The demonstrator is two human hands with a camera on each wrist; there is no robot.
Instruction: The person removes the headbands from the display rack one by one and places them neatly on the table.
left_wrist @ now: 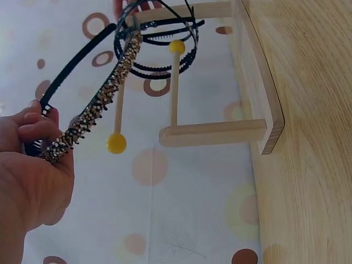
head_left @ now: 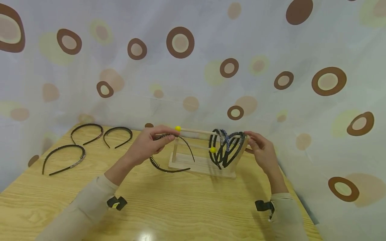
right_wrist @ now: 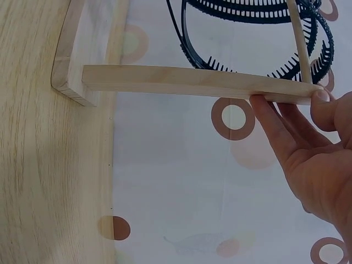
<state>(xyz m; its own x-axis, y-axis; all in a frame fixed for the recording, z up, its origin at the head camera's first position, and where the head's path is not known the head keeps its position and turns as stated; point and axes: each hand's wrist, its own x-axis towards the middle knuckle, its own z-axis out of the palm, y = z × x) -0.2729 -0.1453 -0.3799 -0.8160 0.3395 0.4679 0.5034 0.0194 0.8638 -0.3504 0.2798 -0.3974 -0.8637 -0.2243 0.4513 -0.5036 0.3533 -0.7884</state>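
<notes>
My left hand (head_left: 149,142) pinches a black toothed headband (head_left: 172,171) between thumb and fingers, beside the yellow ball tip (head_left: 178,128) of a wooden rod. The left wrist view shows sparkly gold beading on this headband (left_wrist: 102,99); its far part overlaps the rods, and whether it touches them I cannot tell. My right hand (head_left: 265,152) grips the top of the right upright (right_wrist: 192,81) of the wooden stand (head_left: 197,164), thumb at the end and fingers underneath. Several dark headbands (head_left: 221,147), some with glittery trim, hang on the rods close to that upright.
Three more headbands lie on the left of the table: one at the back (head_left: 87,125), a toothed one (head_left: 119,128) beside it, and one with a glittery side (head_left: 82,152) nearer the front. A spotted curtain (head_left: 193,83) rises behind the wooden table (head_left: 181,207).
</notes>
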